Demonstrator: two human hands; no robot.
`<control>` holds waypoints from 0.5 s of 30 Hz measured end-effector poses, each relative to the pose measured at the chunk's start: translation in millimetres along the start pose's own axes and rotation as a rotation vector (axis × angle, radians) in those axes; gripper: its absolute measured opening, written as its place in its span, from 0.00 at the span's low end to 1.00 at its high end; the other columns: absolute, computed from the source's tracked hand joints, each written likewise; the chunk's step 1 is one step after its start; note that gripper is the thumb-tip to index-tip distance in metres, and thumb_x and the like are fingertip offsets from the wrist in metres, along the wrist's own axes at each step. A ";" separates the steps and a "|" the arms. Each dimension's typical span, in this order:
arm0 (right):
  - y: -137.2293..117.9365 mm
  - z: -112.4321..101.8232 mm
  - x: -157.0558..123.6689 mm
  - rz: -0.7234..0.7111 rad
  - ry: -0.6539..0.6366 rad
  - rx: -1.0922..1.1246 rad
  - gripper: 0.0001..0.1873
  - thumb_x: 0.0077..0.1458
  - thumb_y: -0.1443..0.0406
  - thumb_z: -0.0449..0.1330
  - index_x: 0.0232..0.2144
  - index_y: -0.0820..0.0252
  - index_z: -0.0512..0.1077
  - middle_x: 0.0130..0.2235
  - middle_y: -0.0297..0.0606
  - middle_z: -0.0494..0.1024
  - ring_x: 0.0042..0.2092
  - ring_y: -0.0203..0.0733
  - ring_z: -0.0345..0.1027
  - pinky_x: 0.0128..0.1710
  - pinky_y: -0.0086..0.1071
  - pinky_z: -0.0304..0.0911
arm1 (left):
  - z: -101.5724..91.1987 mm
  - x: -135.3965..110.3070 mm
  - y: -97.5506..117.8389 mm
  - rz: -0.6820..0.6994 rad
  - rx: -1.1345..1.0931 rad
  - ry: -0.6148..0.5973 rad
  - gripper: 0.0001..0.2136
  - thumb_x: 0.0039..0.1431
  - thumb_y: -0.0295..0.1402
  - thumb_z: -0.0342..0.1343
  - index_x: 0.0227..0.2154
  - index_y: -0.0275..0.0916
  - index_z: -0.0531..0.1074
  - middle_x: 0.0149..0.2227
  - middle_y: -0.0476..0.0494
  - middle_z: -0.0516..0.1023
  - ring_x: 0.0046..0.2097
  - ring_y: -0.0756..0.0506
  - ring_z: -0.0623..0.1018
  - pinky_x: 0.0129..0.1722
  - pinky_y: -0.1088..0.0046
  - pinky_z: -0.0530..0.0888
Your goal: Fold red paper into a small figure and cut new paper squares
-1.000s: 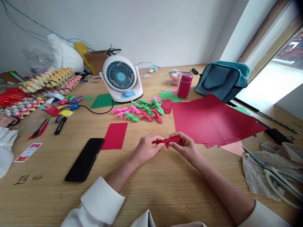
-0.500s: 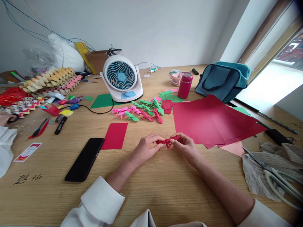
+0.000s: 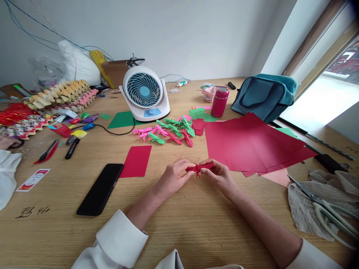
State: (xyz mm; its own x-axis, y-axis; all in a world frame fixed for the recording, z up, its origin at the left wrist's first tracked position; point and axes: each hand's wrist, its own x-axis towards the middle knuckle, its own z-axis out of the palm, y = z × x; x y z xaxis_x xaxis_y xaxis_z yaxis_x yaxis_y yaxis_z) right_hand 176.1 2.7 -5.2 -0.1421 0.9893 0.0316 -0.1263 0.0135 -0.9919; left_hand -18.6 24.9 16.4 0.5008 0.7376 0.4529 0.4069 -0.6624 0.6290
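Note:
A small red folded-paper figure (image 3: pixel 199 169) with thin legs is held just above the wooden table, between both hands. My left hand (image 3: pixel 177 174) pinches its left end between thumb and fingers. On the other end, my right hand (image 3: pixel 220 175) grips with thumb and forefinger. Beyond the hands lies a cluster of similar folded-paper figures (image 3: pixel 171 128) in green, pink and red. A red paper rectangle (image 3: pixel 137 161) lies to the left, its corner beside a black phone (image 3: pixel 100 189).
Large red sheets (image 3: pixel 249 144) spread to the right, near scissors (image 3: pixel 322 205) on a cloth. A white fan (image 3: pixel 144 93) stands behind the figures, with a red flask (image 3: pixel 219 102) and a blue bag (image 3: pixel 263 95) farther right. A marker (image 3: pixel 72 148) and a cutter (image 3: pixel 47 151) lie left.
The red folded-paper figure has turned slightly in my fingers, so its right part and thin legs show more. Both hands stay in nearly the same place.

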 end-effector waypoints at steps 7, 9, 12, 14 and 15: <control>-1.4 -0.4 -1.2 -0.018 -0.017 -0.024 0.19 0.49 0.52 0.68 0.38 0.57 0.73 0.31 0.35 0.79 0.31 0.39 0.71 0.33 0.32 0.66 | -2.7 -0.2 1.0 -0.030 -0.051 0.022 0.09 0.58 0.24 0.58 0.41 0.40 0.76 0.41 0.44 0.81 0.43 0.47 0.80 0.47 0.71 0.75; 0.2 -0.5 -1.3 -0.048 -0.030 -0.011 0.17 0.48 0.53 0.69 0.36 0.57 0.73 0.32 0.36 0.79 0.32 0.39 0.71 0.35 0.33 0.67 | -3.8 0.0 1.9 -0.029 -0.050 0.014 0.09 0.59 0.25 0.58 0.42 0.40 0.76 0.41 0.45 0.81 0.44 0.47 0.80 0.48 0.71 0.75; 1.8 -1.5 -1.4 -0.100 -0.043 -0.019 0.16 0.48 0.55 0.69 0.34 0.57 0.72 0.32 0.36 0.78 0.34 0.40 0.72 0.37 0.34 0.68 | -4.7 -0.2 2.9 0.016 -0.008 -0.010 0.10 0.60 0.25 0.57 0.43 0.41 0.75 0.42 0.44 0.81 0.44 0.47 0.79 0.48 0.70 0.75; 0.9 -2.7 -1.5 -0.123 -0.046 -0.043 0.16 0.48 0.54 0.70 0.34 0.57 0.72 0.33 0.36 0.78 0.34 0.40 0.72 0.37 0.34 0.68 | -4.9 -0.6 3.3 0.053 0.026 -0.019 0.10 0.60 0.25 0.56 0.43 0.41 0.75 0.41 0.44 0.80 0.44 0.46 0.79 0.47 0.69 0.75; -0.2 -3.4 -1.5 -0.132 -0.050 -0.053 0.17 0.48 0.54 0.70 0.34 0.57 0.73 0.34 0.37 0.78 0.35 0.40 0.72 0.37 0.34 0.69 | -5.0 -0.8 3.5 0.067 0.040 -0.021 0.09 0.60 0.26 0.56 0.43 0.41 0.75 0.41 0.44 0.80 0.43 0.46 0.79 0.47 0.69 0.75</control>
State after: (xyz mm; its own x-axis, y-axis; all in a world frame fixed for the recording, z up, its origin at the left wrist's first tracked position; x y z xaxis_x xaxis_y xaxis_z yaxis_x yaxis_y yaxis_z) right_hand 179.7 1.7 -5.5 -0.1768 0.9699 0.1673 -0.0954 0.1523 -0.9837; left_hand -21.4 22.6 21.4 0.5436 0.6889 0.4795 0.4021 -0.7152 0.5717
